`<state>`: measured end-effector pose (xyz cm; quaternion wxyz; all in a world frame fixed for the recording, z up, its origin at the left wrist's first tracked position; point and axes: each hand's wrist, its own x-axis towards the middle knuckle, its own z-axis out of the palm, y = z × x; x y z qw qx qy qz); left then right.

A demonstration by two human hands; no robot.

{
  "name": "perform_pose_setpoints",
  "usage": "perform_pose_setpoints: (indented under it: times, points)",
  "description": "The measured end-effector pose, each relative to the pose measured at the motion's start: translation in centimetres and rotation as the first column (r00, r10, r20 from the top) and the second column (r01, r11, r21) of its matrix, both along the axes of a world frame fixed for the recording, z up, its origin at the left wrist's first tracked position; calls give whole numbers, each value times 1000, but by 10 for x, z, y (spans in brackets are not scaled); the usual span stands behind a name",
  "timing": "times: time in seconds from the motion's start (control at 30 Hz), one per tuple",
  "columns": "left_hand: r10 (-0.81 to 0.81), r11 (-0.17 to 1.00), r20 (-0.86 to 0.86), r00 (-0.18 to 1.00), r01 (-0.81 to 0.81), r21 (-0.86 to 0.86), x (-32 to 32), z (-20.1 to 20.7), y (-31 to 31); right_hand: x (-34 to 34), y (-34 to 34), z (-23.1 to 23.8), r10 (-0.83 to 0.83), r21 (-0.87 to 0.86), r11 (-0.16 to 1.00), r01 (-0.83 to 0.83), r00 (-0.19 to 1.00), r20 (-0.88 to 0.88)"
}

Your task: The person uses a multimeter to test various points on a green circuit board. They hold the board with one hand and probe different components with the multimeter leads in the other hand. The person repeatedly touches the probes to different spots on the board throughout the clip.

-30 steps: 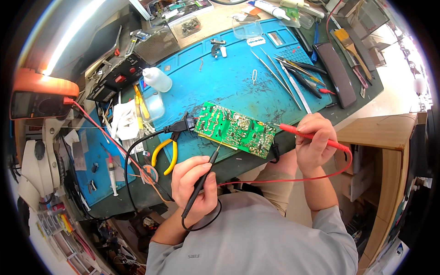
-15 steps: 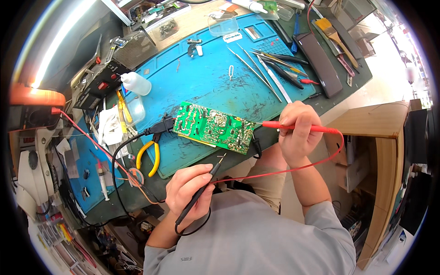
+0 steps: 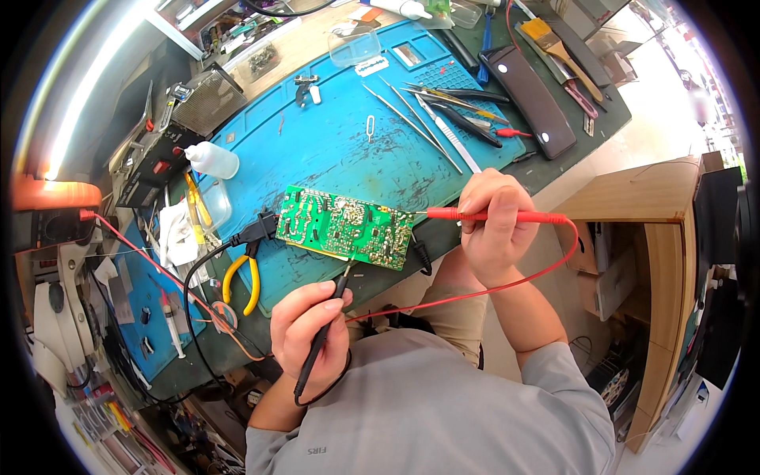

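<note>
Green circuit board (image 3: 344,227) lies at the near edge of the blue mat (image 3: 297,154); left hand (image 3: 307,326) closes around a black probe (image 3: 319,342), right hand (image 3: 499,227) around a red probe (image 3: 548,217). A clear box (image 3: 253,76) holds small parts (image 3: 262,58).

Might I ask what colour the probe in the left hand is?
The probe is black, showing best in the head view.

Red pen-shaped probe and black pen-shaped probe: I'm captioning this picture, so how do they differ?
The red pen-shaped probe is in the right hand; the black pen-shaped probe is in the left hand. The red probe lies nearly level, toward the right end of the green rectangular circuit board; the black probe slants steeply toward its near edge. Both are slim and metal-tipped.
</note>
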<state>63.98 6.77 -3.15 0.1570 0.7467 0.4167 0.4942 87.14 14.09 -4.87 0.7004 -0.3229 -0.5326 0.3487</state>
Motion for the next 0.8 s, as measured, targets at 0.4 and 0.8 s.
perform_pose_setpoints:
  times: [0.4, 0.8]
  points:
    - [-7, 1000, 48, 999, 7, -7, -10, 2, 6, -7, 1, -4, -153, 41, 988, 149, 982, 108]
    - [20, 997, -34, 999, -18, 78, -4, -7, 6, 3, -3, 7, -97, 39, 995, 92, 983, 157]
